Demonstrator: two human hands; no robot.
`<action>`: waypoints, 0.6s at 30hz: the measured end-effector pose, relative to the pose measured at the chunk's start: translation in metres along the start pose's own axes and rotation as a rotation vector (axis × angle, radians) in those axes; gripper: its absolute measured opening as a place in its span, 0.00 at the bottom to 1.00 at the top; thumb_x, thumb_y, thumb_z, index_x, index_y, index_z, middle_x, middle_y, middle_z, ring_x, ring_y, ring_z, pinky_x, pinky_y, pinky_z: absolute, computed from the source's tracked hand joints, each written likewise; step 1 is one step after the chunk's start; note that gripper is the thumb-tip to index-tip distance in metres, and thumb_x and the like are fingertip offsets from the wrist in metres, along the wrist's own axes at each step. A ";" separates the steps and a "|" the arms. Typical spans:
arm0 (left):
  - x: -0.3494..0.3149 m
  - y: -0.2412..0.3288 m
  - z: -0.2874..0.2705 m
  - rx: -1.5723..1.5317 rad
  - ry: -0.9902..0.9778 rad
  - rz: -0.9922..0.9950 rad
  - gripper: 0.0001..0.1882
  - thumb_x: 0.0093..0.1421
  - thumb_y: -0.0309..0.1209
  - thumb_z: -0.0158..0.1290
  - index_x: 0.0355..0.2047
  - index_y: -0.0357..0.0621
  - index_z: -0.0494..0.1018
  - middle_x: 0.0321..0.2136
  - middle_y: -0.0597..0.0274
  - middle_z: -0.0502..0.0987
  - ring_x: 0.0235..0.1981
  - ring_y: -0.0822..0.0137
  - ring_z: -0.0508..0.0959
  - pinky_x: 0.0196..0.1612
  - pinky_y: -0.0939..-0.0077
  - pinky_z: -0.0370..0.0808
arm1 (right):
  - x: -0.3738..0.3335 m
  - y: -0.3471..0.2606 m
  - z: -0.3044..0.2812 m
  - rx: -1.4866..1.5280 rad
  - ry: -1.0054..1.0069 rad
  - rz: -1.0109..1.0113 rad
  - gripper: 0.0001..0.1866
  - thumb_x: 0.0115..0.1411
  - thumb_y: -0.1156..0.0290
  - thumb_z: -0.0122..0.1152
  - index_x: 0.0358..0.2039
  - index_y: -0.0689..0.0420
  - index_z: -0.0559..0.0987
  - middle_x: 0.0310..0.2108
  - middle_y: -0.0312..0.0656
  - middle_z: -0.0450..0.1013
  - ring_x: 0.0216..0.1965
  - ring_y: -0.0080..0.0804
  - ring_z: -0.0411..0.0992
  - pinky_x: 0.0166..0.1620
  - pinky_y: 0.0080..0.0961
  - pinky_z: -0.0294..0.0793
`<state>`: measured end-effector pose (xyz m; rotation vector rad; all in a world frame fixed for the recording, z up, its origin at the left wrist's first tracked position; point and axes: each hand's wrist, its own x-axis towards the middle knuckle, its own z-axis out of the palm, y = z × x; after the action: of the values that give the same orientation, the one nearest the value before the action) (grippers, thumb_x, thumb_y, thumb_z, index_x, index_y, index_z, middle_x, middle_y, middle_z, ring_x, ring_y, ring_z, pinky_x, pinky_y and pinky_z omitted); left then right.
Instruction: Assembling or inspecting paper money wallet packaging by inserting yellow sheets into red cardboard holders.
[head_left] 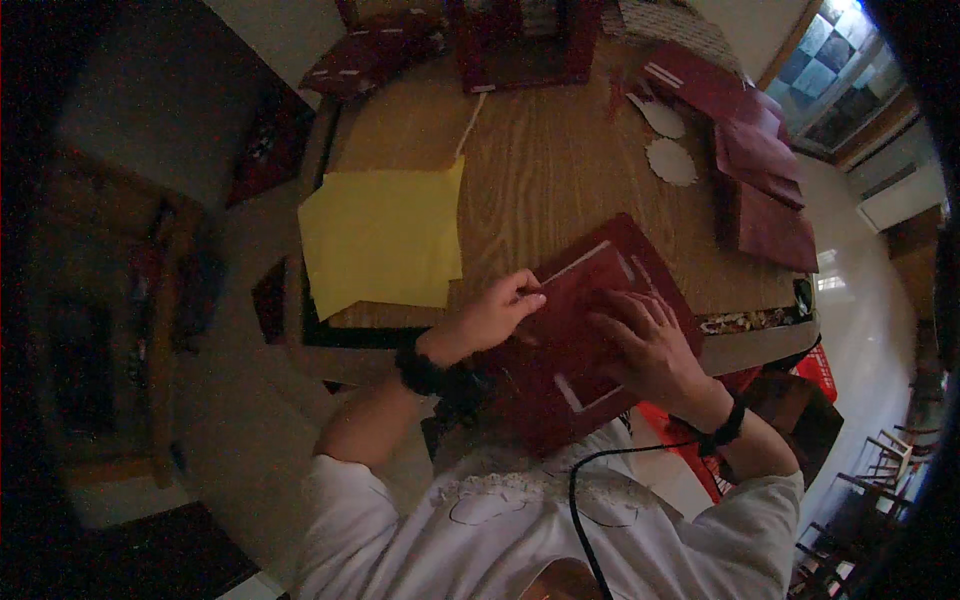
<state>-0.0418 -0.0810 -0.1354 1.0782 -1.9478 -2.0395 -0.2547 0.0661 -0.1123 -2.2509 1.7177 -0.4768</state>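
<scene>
A flat dark red paper or card piece point(540, 370) with narrow white strips along its edges lies tilted over the table's near edge, its lower end against my shirt. At its upper left edge is my left hand point(497, 315), thumb and index finger closed together beside the end of one white strip. Whatever they pinch is too small to make out. My right hand point(655, 345) rests on the right half of the red piece, fingers stretched out and slightly bent. Black bands circle both wrists.
Yellow sheets point(380, 240) lie on the wooden table point(530, 170) at the left. Folded dark red pieces point(765, 215) overlap along the right edge, near two pale cutouts point(670, 162). A dark red frame-like object point(525, 45) stands at the back. A black cable point(575, 490) crosses my shirt.
</scene>
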 end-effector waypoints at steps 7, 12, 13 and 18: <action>0.013 0.004 -0.012 -0.034 0.025 -0.008 0.09 0.63 0.30 0.45 0.43 0.43 0.64 0.32 0.64 0.72 0.33 0.71 0.74 0.29 0.79 0.77 | 0.001 -0.011 0.002 0.011 0.001 0.005 0.32 0.51 0.61 0.58 0.57 0.48 0.64 0.56 0.48 0.59 0.57 0.49 0.58 0.58 0.47 0.54; 0.012 0.026 -0.025 0.430 0.234 0.254 0.13 0.60 0.26 0.48 0.46 0.42 0.65 0.35 0.61 0.74 0.35 0.72 0.74 0.33 0.76 0.75 | -0.005 -0.009 -0.003 0.048 -0.077 0.017 0.29 0.51 0.58 0.59 0.54 0.50 0.67 0.52 0.46 0.63 0.55 0.47 0.59 0.57 0.46 0.56; 0.009 0.032 -0.023 0.428 0.233 0.253 0.13 0.60 0.26 0.48 0.46 0.42 0.65 0.35 0.61 0.74 0.35 0.72 0.74 0.33 0.76 0.75 | -0.008 -0.007 0.000 0.035 -0.067 -0.014 0.28 0.50 0.57 0.59 0.52 0.51 0.69 0.51 0.45 0.65 0.54 0.47 0.60 0.56 0.45 0.57; 0.001 0.027 -0.013 0.483 0.404 0.344 0.16 0.55 0.23 0.53 0.45 0.42 0.67 0.36 0.57 0.74 0.38 0.66 0.74 0.42 0.73 0.72 | -0.006 -0.004 0.006 0.006 -0.059 -0.054 0.25 0.49 0.59 0.59 0.49 0.52 0.72 0.49 0.45 0.65 0.53 0.47 0.61 0.56 0.45 0.58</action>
<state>-0.0450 -0.0967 -0.1098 1.0350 -2.2477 -1.1054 -0.2504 0.0731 -0.1173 -2.2887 1.6285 -0.4227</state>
